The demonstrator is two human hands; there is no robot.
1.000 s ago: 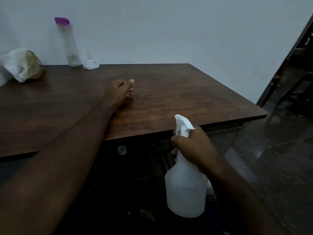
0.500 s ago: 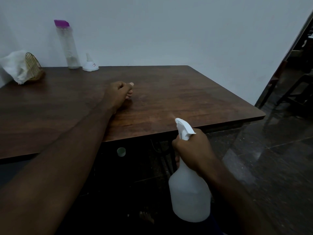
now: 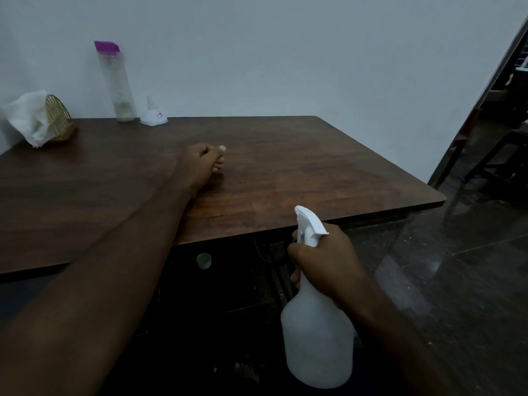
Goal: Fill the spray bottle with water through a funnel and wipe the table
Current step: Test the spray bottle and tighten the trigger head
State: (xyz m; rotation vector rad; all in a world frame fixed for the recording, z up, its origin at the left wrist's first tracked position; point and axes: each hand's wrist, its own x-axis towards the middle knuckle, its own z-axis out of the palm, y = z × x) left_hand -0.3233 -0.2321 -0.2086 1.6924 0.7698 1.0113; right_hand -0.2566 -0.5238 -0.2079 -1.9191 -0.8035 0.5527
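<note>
2 hands: right hand (image 3: 325, 261) grips spray bottle (image 3: 317, 344), left hand (image 3: 200, 164) fisted on table (image 3: 328, 172).

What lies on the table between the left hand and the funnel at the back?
Nothing: the head view shows only bare tabletop from the left hand to the funnel.

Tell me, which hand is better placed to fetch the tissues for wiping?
Probably left. The left hand lies on the table with nothing visible in it, nearer the tissues; the right hand grips the spray bottle.
</note>
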